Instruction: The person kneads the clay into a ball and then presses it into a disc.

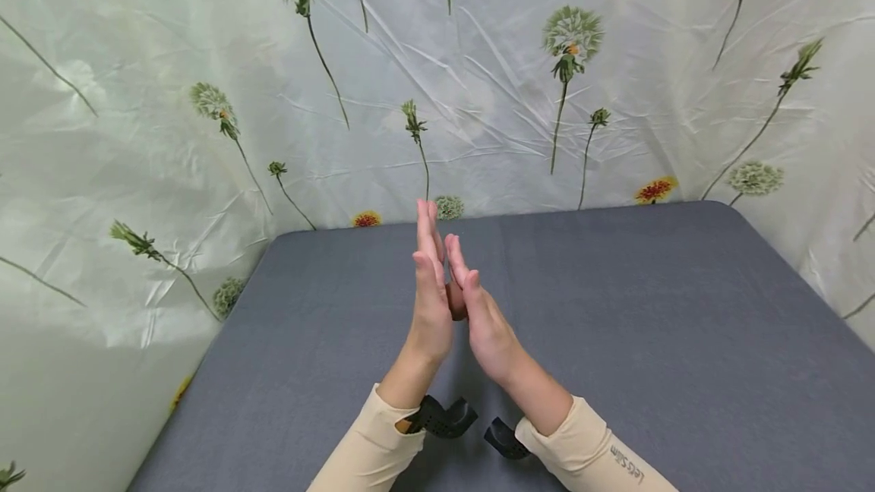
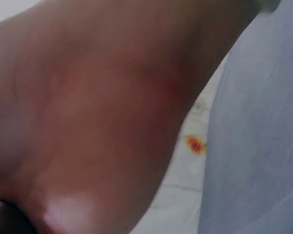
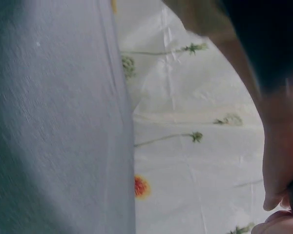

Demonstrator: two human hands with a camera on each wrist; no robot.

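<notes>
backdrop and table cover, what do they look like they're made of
The backdrop looks like thin plastic or glossy sheeting: sharp creases, a faint sheen, and printed dandelions and red-orange flowers. The table cover looks like matte grey woven cloth; the right wrist view shows a fine fabric grain and no shine. Neither can be told for certain.

Small grey lettering "lesSim" (partly legible) on right sleeve
</notes>
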